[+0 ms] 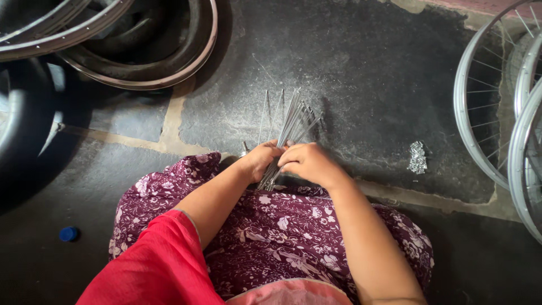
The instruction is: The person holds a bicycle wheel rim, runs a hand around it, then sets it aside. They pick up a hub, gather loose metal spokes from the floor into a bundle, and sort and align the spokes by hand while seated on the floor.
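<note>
Gripping spoke bundle (291, 133) with left hand (261, 160) and right hand (307, 162), fingers clenched, above lap. Nipple pile (417, 157) right of bundle untouched (lacing apparently unstarted); finished wheels (497, 113) farther right.

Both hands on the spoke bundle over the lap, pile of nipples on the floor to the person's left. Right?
Not quite. Both the left hand and right hand grip the spoke bundle, but the head view shows the small silvery pile on the floor to the person's right, near the spoked wheels.
</note>
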### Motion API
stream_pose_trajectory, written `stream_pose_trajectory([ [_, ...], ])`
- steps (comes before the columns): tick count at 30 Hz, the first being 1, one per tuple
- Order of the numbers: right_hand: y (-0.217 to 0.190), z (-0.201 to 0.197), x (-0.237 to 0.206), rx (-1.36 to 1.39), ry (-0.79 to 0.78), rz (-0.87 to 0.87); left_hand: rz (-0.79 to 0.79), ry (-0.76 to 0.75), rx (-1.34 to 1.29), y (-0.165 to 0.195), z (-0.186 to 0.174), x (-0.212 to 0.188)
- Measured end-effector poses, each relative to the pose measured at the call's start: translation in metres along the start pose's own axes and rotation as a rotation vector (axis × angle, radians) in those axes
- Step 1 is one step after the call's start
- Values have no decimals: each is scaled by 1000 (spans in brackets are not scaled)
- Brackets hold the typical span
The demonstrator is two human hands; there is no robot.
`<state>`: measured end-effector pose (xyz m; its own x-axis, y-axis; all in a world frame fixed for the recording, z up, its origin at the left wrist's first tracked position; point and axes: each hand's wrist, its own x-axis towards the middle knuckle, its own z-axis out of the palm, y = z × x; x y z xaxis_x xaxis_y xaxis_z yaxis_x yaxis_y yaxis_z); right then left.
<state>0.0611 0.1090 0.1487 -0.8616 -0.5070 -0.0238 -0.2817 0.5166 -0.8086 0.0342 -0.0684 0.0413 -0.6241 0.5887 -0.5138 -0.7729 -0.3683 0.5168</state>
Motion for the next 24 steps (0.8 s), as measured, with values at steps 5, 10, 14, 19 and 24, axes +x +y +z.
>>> stream_pose_trajectory([
  [5, 5, 10, 2, 67, -222, 95, -85, 158, 40, 10, 15, -11],
  [10, -8, 8, 3, 131, -314, 65, -62, 0, 87, 5, 9, -7],
  [14, 2, -8, -2, 263, -65, 284, -33, 16, 126, 2, 2, -2],
  [19, 54, -49, 1, 302, 633, 353, 64, -94, 240, 3, 12, -7],
  [24, 84, -53, 2, 409, 827, 342, 163, -160, 456, 9, 24, -16],
])
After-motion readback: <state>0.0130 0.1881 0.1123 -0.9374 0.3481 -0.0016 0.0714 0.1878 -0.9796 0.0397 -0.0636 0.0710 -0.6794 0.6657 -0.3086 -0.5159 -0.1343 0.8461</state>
